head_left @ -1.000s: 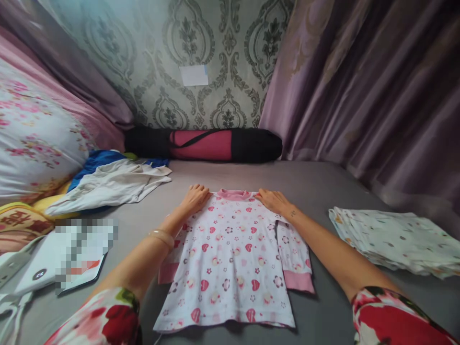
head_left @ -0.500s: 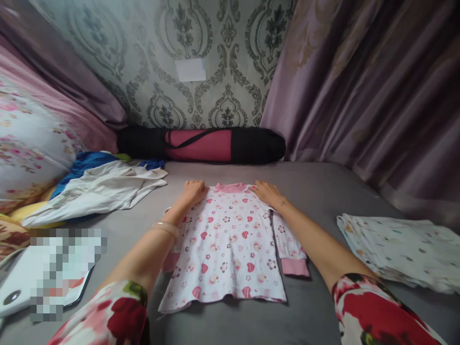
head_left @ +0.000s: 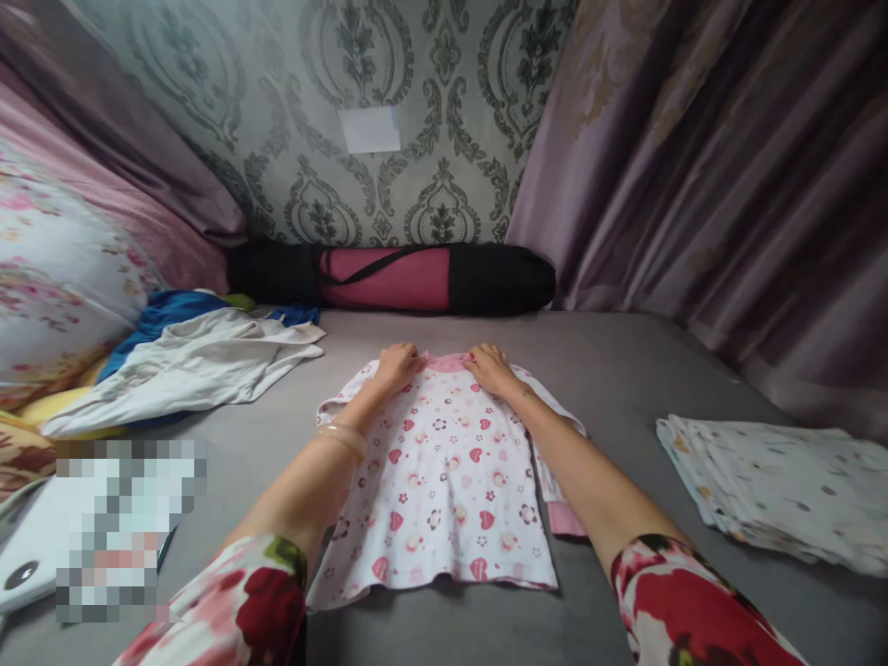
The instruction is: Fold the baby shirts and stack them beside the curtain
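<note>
A small white long-sleeved shirt [head_left: 444,472] with hearts and flowers lies spread out, its pink collar [head_left: 448,363] pointing away from me. My left hand [head_left: 400,364] has its fingers closed on the fabric at the left end of the collar. At the collar's right end, my right hand [head_left: 491,366] pinches the shirt in the same way. Both sleeves reach out to the sides, partly covered by my forearms; one pink cuff [head_left: 567,520] shows at the right.
Folded patterned cloth [head_left: 777,486] lies at the right. White and blue garments [head_left: 208,361] are heaped at the left, near a floral pillow [head_left: 62,277]. A black and pink long bag [head_left: 388,277] rests against the wall. A partly blurred white object [head_left: 42,541] sits front left.
Both hands have moved inward from the shoulders to the collar ends. The shirt's upper sleeves now show more fully beside my arms.
</note>
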The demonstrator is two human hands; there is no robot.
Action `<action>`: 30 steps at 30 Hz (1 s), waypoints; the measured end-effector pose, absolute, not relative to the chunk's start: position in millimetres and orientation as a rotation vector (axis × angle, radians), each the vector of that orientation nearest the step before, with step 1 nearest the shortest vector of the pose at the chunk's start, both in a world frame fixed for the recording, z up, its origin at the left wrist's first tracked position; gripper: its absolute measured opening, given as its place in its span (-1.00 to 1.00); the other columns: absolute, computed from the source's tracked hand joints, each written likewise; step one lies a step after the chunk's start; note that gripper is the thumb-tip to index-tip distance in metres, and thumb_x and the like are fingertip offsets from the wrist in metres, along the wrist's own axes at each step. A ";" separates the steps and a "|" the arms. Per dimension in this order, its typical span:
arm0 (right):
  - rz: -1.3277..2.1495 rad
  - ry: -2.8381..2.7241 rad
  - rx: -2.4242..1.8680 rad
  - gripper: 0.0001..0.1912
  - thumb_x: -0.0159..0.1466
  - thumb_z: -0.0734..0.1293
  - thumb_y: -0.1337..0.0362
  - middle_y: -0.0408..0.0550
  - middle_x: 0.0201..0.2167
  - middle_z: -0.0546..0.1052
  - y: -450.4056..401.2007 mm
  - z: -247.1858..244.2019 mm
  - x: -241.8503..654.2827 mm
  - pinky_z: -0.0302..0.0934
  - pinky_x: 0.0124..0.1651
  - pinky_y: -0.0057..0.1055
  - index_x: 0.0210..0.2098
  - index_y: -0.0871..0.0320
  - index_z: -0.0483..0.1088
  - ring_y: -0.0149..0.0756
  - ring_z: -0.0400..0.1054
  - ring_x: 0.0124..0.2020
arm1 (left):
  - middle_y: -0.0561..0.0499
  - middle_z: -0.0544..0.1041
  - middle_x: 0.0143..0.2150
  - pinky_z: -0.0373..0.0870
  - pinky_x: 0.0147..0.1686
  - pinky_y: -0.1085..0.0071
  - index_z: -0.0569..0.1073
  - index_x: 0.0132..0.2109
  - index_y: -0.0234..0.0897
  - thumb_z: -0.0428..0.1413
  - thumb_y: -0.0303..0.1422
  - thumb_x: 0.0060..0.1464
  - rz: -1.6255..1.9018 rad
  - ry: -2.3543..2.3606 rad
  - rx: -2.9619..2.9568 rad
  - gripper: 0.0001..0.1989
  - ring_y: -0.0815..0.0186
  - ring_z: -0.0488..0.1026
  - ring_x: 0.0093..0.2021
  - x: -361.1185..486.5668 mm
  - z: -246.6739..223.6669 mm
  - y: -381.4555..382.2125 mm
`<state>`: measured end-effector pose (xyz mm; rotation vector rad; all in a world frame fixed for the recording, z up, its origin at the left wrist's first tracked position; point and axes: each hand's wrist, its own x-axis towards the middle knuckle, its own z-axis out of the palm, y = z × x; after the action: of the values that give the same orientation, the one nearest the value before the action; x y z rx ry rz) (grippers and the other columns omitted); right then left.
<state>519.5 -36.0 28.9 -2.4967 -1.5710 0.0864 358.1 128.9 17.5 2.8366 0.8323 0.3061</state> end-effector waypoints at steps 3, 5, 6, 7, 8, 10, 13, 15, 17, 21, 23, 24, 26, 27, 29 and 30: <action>0.008 -1.496 -2.505 -0.70 0.44 0.07 0.15 0.12 0.03 0.37 -33.8 20.8 518.6 0.03 0.06 -0.24 -0.03 0.15 0.32 -0.08 0.20 0.06 | -0.18 0.51 -0.13 0.20 -0.13 0.26 0.44 -0.15 -0.26 -0.12 -0.13 0.29 0.438 0.837 2.887 -0.65 0.09 0.40 -0.07 355.8 11.9 130.8; -0.039 -1.471 -2.522 -0.69 0.44 0.08 0.14 0.13 0.03 0.37 -32.1 15.8 516.4 0.04 0.06 -0.23 -0.02 0.16 0.32 -0.07 0.20 0.06 | -0.19 0.49 -0.11 0.20 -0.11 0.23 0.42 -0.15 -0.26 -0.15 -0.13 0.30 0.476 0.841 2.916 -0.64 0.08 0.38 -0.05 354.1 7.3 131.2; -0.055 -1.463 -2.531 -0.69 0.44 0.08 0.14 0.13 0.02 0.38 -31.2 14.0 514.9 0.05 0.06 -0.23 -0.02 0.17 0.32 -0.06 0.20 0.06 | -0.19 0.48 -0.11 0.20 -0.11 0.22 0.42 -0.14 -0.26 -0.15 -0.13 0.30 0.482 0.840 2.924 -0.64 0.08 0.37 -0.06 353.5 4.6 131.6; -0.065 -1.455 -2.538 -0.68 0.44 0.09 0.14 0.14 0.02 0.38 -30.2 13.0 513.7 0.05 0.07 -0.22 -0.02 0.17 0.33 -0.05 0.20 0.06 | -0.19 0.48 -0.12 0.21 -0.11 0.22 0.41 -0.14 -0.27 -0.16 -0.13 0.30 0.481 0.837 2.926 -0.64 0.08 0.37 -0.06 353.2 1.8 132.3; -0.056 -1.456 -2.538 -0.68 0.43 0.09 0.14 0.14 0.02 0.38 -29.5 13.1 513.0 0.05 0.07 -0.22 -0.02 0.17 0.34 -0.05 0.21 0.06 | -0.20 0.48 -0.13 0.22 -0.10 0.22 0.40 -0.13 -0.28 -0.16 -0.13 0.30 0.476 0.830 2.926 -0.64 0.08 0.38 -0.08 353.2 -0.9 133.4; 0.021 -1.477 -2.504 -0.66 0.43 0.10 0.14 0.12 0.05 0.39 -30.3 17.1 515.0 0.06 0.10 -0.24 0.02 0.16 0.34 -0.07 0.22 0.08 | -0.21 0.48 -0.15 0.24 -0.10 0.22 0.38 -0.13 -0.30 -0.16 -0.13 0.30 0.462 0.806 2.927 -0.63 0.09 0.39 -0.11 353.7 -5.0 137.1; 0.122 -1.449 -2.391 -0.60 0.42 0.13 0.15 0.10 0.15 0.37 -45.7 32.4 528.7 0.06 0.16 -0.30 0.16 0.16 0.27 -0.14 0.21 0.15 | -0.21 0.48 -0.15 0.25 -0.06 0.22 0.37 -0.12 -0.32 -0.13 -0.15 0.28 0.414 0.741 2.953 -0.67 0.11 0.40 -0.10 354.0 -4.2 143.4; 0.123 -1.318 -2.325 -0.59 0.41 0.14 0.20 0.11 0.17 0.37 -71.4 44.5 542.8 0.09 0.16 -0.36 0.20 0.19 0.24 -0.21 0.24 0.16 | -0.24 0.48 -0.10 0.26 -0.05 0.20 0.35 -0.06 -0.34 -0.06 -0.19 0.24 0.393 0.741 2.964 -0.69 0.08 0.39 -0.06 352.6 1.3 144.4; 0.175 -1.141 -2.301 -0.63 0.39 0.15 0.26 0.10 0.08 0.46 -108.9 53.9 556.3 0.17 0.07 -0.43 0.13 0.22 0.31 -0.28 0.34 0.06 | -0.29 0.44 -0.01 0.26 -0.05 0.13 0.32 0.02 -0.35 0.01 -0.23 0.19 0.408 0.760 2.968 -0.67 0.00 0.37 -0.01 350.7 9.5 140.2; 0.325 -0.836 -2.459 -0.70 0.35 0.22 0.16 0.02 -0.32 0.59 -192.5 58.1 567.0 0.29 -0.25 -0.45 -0.19 0.23 0.49 -0.31 0.45 -0.31 | -0.29 0.42 0.05 0.26 -0.05 0.05 0.32 0.05 -0.28 -0.05 -0.31 0.22 0.492 0.617 2.956 -0.71 -0.03 0.34 0.01 357.9 25.8 115.7; 0.445 -0.724 -2.526 -0.62 0.33 0.23 0.04 -0.02 -0.47 0.55 -223.0 55.0 561.4 0.26 -0.40 -0.47 -0.29 0.23 0.49 -0.35 0.41 -0.48 | -0.22 0.47 -0.02 0.29 -0.04 0.13 0.37 -0.01 -0.27 -0.11 -0.34 0.25 0.486 0.457 2.938 -0.74 0.07 0.37 -0.03 371.1 29.8 97.8; 0.491 -0.693 -2.559 -0.58 0.31 0.24 -0.03 -0.04 -0.53 0.53 -233.3 52.9 556.6 0.23 -0.45 -0.48 -0.33 0.22 0.49 -0.37 0.38 -0.53 | -0.18 0.49 -0.07 0.29 -0.03 0.18 0.40 -0.05 -0.27 -0.13 -0.36 0.25 0.467 0.370 2.924 -0.74 0.12 0.39 -0.06 379.5 30.1 88.0; 0.515 -0.692 -2.626 -0.53 0.25 0.27 -0.11 -0.06 -0.57 0.50 -243.8 48.3 545.4 0.17 -0.50 -0.50 -0.40 0.20 0.48 -0.37 0.36 -0.56 | -0.13 0.52 -0.14 0.31 -0.02 0.26 0.44 -0.14 -0.27 -0.14 -0.39 0.24 0.417 0.201 2.880 -0.74 0.19 0.41 -0.09 397.9 27.1 68.0; 0.504 -0.714 -2.653 -0.54 0.22 0.29 -0.12 -0.07 -0.55 0.51 -244.6 45.9 539.9 0.14 -0.50 -0.50 -0.42 0.18 0.47 -0.36 0.37 -0.53 | -0.12 0.52 -0.15 0.31 -0.02 0.28 0.45 -0.17 -0.28 -0.14 -0.41 0.22 0.399 0.130 2.849 -0.74 0.20 0.42 -0.09 406.7 24.1 58.1; 0.461 -0.760 -2.681 -0.59 0.19 0.32 -0.09 -0.06 -0.49 0.53 -240.2 41.7 531.3 0.10 -0.49 -0.51 -0.42 0.16 0.47 -0.33 0.40 -0.44 | -0.15 0.53 -0.14 0.32 0.00 0.28 0.45 -0.17 -0.31 -0.13 -0.47 0.17 0.398 0.062 2.786 -0.74 0.20 0.42 -0.07 421.5 16.2 39.6; 0.439 -0.774 -2.682 -0.64 0.19 0.32 -0.03 -0.06 -0.44 0.55 -236.3 40.5 528.5 0.09 -0.48 -0.51 -0.40 0.16 0.47 -0.32 0.42 -0.40 | -0.16 0.52 -0.11 0.32 0.02 0.27 0.45 -0.15 -0.33 -0.12 -0.49 0.15 0.417 0.065 2.757 -0.74 0.19 0.42 -0.05 427.1 11.7 31.3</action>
<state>528.5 -236.3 40.5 -2.6821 -0.7738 0.4386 427.1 31.3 11.7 2.7565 0.0654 0.4172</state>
